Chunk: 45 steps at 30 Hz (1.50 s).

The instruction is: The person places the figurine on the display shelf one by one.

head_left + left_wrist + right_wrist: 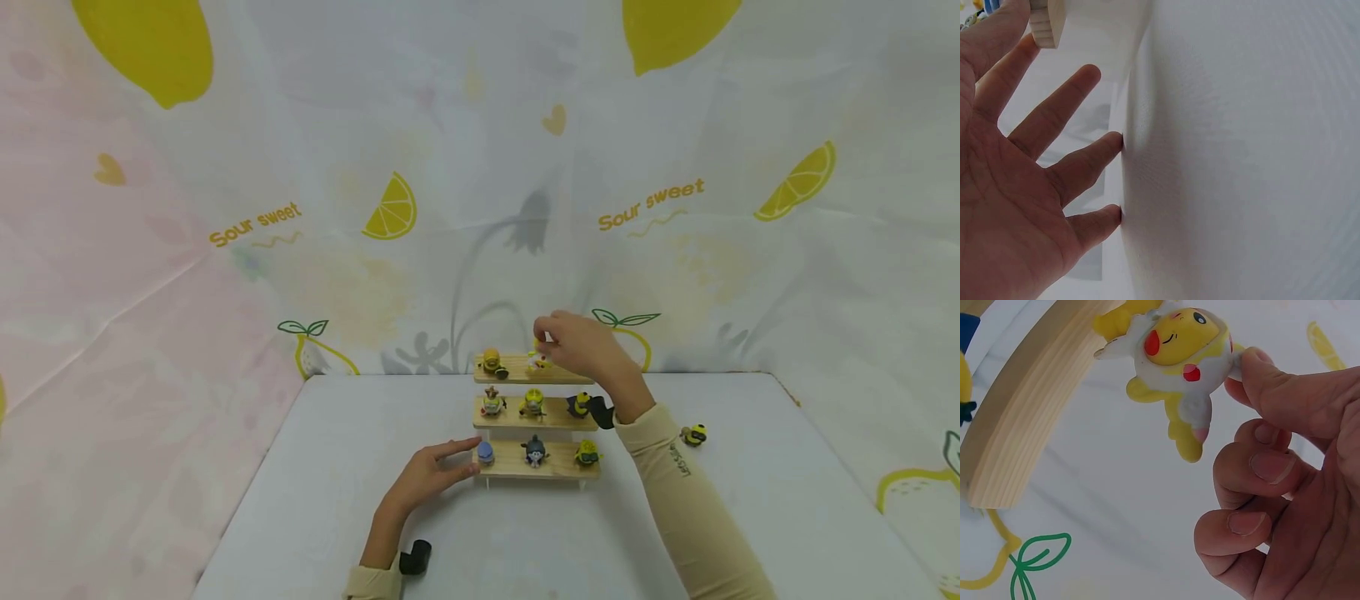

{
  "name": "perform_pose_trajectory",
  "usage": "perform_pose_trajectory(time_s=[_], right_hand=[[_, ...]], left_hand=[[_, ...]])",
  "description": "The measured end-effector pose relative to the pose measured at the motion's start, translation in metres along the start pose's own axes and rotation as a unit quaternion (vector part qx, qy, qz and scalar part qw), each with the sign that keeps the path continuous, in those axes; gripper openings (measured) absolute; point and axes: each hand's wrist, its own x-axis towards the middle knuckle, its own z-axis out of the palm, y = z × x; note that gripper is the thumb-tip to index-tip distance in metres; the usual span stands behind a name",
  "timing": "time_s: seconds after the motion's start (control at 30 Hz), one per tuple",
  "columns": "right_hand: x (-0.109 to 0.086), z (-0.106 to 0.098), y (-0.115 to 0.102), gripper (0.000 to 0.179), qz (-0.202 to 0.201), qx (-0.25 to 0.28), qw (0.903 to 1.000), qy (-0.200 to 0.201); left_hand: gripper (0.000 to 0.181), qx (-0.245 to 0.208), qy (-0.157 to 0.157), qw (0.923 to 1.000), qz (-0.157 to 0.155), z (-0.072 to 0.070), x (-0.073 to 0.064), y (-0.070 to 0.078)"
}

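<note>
My right hand (577, 343) pinches a small yellow and white figurine (1182, 340) between thumb and index finger, by its side. In the right wrist view the other fingers are curled, and the toy shows a winking face with red cheeks. It is held at the top tier of a three-tier wooden display stand (558, 468). My left hand (423, 482) has its fingers spread, with thumb and index at the left end of the bottom tier, beside a blue figurine (485, 452). In the left wrist view, the end of a wooden board (1047, 25) touches a fingertip.
A yellow figurine (491, 361) stands at the top tier's left. Three figurines stand along the middle tier, including a dark-caped one (579, 405). A grey figurine (535, 451) and a yellow-green one (587, 452) share the bottom tier. Another yellow-black figurine (695, 435) lies on the white table (750, 500).
</note>
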Motion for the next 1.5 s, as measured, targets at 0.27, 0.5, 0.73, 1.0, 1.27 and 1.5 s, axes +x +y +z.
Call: perform_pose_trajectory(time_s=[0.27,0.5,0.73,1.0,1.27,1.5], right_hand=[[0.004,0.004,-0.002,0.006,0.002,-0.009,0.9999,-0.007],[0.007,0.007,-0.006,0.006,0.016,-0.013,0.9996,-0.018],[0.009,0.012,-0.012,0.008,0.019,-0.008,0.9997,-0.009],[0.011,0.016,-0.016,0.008,0.018,-0.002,0.9998,-0.012],[0.011,0.018,-0.016,0.010,0.036,-0.012,0.9992,-0.014],[0.009,0.020,-0.012,0.016,0.040,-0.009,0.9991,-0.007]], left_hand=[[0.045,0.002,0.011,0.9999,-0.001,0.007,0.009,-0.035],[0.046,0.004,0.005,1.0000,0.003,0.006,0.010,-0.042],[0.045,0.005,0.006,1.0000,0.000,0.006,0.007,-0.032],[0.045,0.010,-0.008,0.9999,0.006,-0.001,-0.001,0.000],[0.043,0.013,0.013,0.9998,0.001,0.007,0.008,-0.032],[0.045,0.011,0.012,0.9999,0.003,0.007,0.010,-0.043]])
